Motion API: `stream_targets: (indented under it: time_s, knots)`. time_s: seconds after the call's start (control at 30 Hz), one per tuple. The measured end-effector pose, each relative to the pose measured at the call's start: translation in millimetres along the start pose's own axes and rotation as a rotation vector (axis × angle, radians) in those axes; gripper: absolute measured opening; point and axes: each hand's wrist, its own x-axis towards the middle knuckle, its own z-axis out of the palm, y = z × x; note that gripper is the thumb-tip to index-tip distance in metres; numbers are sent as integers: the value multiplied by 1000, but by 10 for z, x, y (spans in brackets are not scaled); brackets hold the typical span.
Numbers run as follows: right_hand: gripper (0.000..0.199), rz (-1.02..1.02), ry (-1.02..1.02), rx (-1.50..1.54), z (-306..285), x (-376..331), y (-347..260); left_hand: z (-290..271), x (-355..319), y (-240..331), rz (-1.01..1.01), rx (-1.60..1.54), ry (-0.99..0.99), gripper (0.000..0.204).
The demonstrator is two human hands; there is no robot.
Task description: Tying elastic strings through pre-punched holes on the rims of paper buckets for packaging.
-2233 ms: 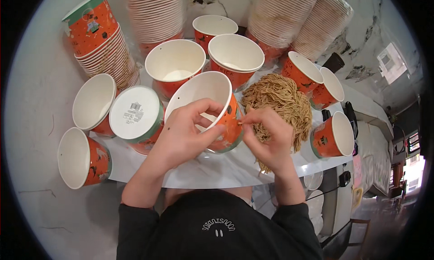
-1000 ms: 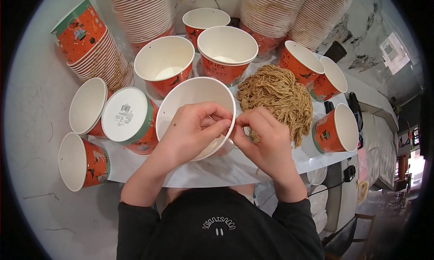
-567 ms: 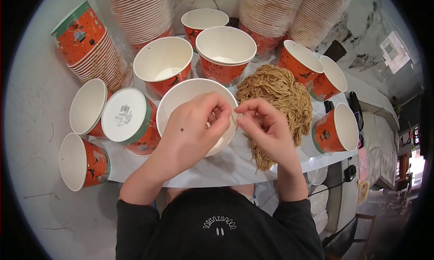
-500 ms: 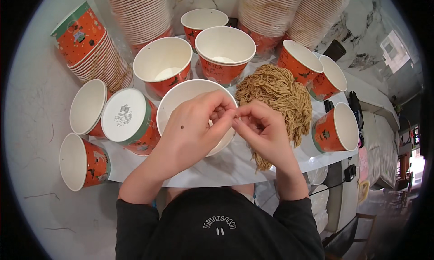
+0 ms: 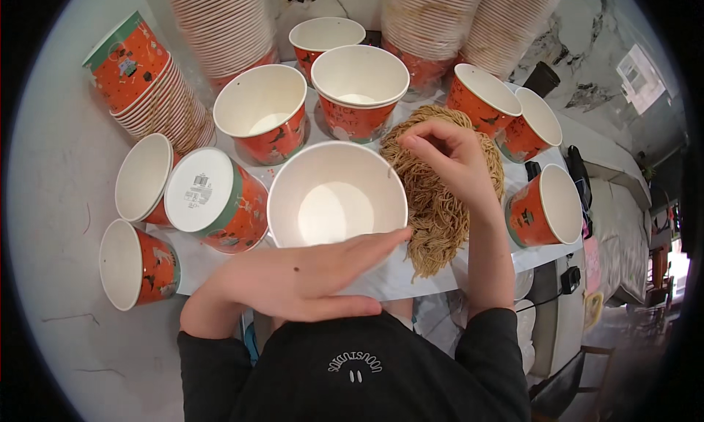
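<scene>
Left hand w/ flat, spread grip cups the near side of the big empty paper cup. Right hand, fingers pinched together, picks at the noodle pile on the desk right beside it.

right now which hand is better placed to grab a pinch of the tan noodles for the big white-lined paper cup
Right. The right hand already rests fingers-down on the tan noodle pile, while the left hand lies along the near rim of the empty orange paper cup, steadying it.

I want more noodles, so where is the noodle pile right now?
In the head view the noodle pile lies on the table right of centre, just right of the big empty cup and under the right hand, with orange cups around it.
</scene>
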Motion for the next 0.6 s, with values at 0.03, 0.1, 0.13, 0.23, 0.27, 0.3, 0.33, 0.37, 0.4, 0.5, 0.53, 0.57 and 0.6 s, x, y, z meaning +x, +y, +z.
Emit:
stream_targets:
  time_s: [0.03, 0.1, 0.13, 0.23, 0.27, 0.3, 0.33, 0.37, 0.4, 0.5, 0.53, 0.57, 0.6]
  knots:
    - [13, -10, -44, 18, 35, 30, 38, -10, 41, 73, -47, -260, -40, 70]
    - [12, -46, -105, -19, 112, 81, -4, -57, 80, 210, -166, -621, 19, 64]
    - [11, -78, -154, -69, 133, 91, -36, -93, 90, 213, -203, -582, 181, 58]
    - [12, -168, -185, -65, 137, 121, -89, -251, 188, -61, -197, -124, 547, 40]
    - [12, -244, -212, -95, 137, 137, -102, -293, 201, -144, -211, 84, 586, 37]
    - [12, -245, -212, -94, 137, 145, -91, -267, 212, -282, -236, 122, 560, 34]
    - [12, -273, -249, -85, 150, 166, -86, -220, 218, -409, -240, 127, 565, 34]
    - [12, -300, -287, -76, 164, 184, -75, -164, 237, -534, -253, -140, 527, 34]
    - [12, -304, -292, -71, 197, 190, -89, -139, 254, -596, -262, -407, 484, 35]
    - [15, -105, -278, 156, 242, 123, -107, -168, 392, -639, -299, -546, 447, 35]
    - [18, -66, -265, 205, 246, 115, -86, -181, 425, -664, -323, -508, 431, 34]
    - [22, -27, -253, 255, 252, 108, -63, -196, 457, -686, -323, -512, 428, 34]
    - [22, -23, -251, 254, 266, 102, -29, -210, 487, -707, -342, -587, 385, 31]
